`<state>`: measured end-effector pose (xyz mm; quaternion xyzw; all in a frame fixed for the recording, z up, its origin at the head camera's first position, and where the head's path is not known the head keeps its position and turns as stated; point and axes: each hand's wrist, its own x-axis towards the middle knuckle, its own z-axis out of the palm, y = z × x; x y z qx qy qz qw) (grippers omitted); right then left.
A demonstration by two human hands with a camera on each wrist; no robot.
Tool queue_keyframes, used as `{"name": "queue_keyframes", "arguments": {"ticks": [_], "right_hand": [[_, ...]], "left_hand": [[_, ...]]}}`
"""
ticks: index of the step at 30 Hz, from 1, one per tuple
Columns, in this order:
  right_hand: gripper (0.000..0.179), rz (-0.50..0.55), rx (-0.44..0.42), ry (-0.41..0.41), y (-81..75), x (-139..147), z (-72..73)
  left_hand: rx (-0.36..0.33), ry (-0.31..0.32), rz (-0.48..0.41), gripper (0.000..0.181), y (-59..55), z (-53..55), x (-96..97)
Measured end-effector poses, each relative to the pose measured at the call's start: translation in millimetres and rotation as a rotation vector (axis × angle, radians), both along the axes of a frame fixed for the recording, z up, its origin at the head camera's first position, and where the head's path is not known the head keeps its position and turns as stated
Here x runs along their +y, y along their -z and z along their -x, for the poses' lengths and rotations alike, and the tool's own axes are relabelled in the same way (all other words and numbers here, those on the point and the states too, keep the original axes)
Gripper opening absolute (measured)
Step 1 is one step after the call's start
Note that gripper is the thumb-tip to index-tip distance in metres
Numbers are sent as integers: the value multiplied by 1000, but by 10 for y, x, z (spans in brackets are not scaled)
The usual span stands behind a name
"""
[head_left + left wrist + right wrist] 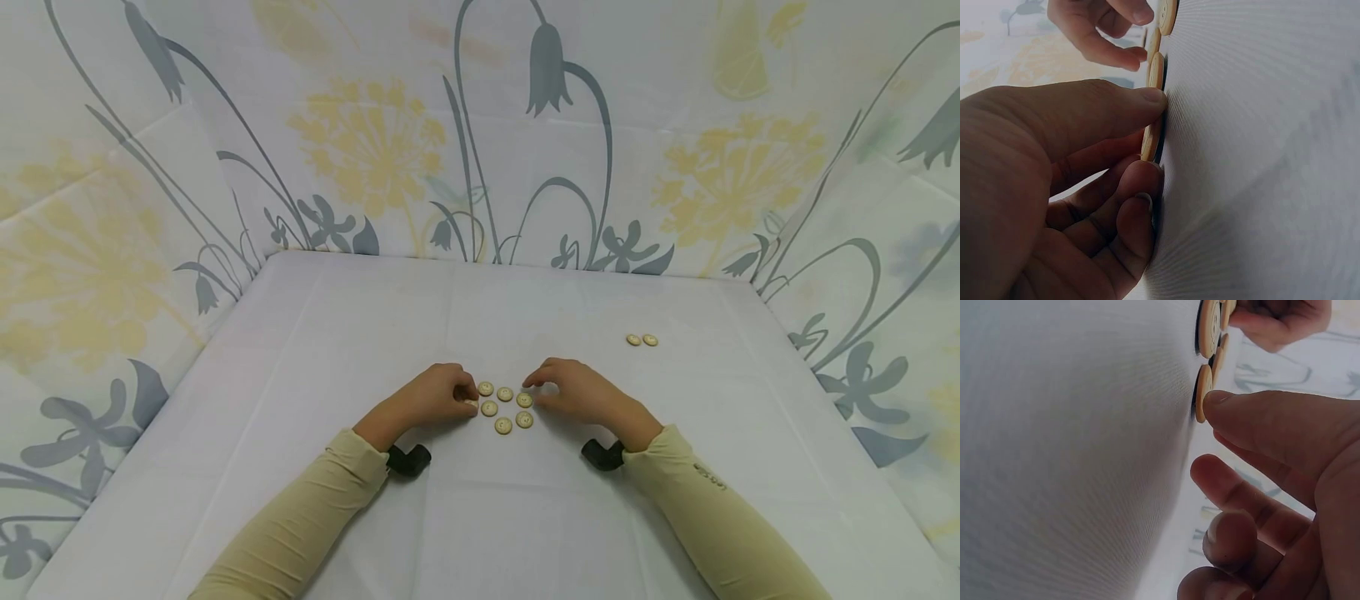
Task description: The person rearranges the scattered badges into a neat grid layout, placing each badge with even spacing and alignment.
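Observation:
Several small round wooden discs with dark markings lie in a loose cluster between the two hands, among them a lower disc (503, 426) and an upper one (485, 388). At the cluster's left edge the left hand (431, 395) pinches a wooden disc (1150, 142) between thumb and fingers, low against the cloth. From the right, the right hand (581, 393) reaches in beside the cluster, its fingers apart and loosely bent. Its thumb tip (1217, 403) is at the edge of the nearest disc (1203, 394); whether it touches cannot be told.
A pair of similar discs (642, 340) lies apart, farther back on the right. White cloth covers the table (360, 308). Patterned fabric (495, 167) rises along the back and both sides. Dark wrist mounts (409, 460) sit under both wrists.

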<state>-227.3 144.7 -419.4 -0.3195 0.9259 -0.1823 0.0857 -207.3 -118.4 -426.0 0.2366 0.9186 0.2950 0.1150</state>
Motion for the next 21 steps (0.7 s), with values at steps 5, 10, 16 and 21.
{"name": "queue_keyframes", "arguments": {"ticks": [5,10,16,21], "right_hand": [[25,2,9,-24,11,-20,-5],[25,8,12,-40,15,-45,-9],[24,-1,9,-53,1,-75,-24],[24,-34,29,-60,1,-95,-18]], "left_hand": [[-2,-1,-1,9,15,11,-3],[3,0,2,8,44,27,-8],[-1,4,-4,9,38,24,-13],[2,10,2,8,30,24,-13]]}}
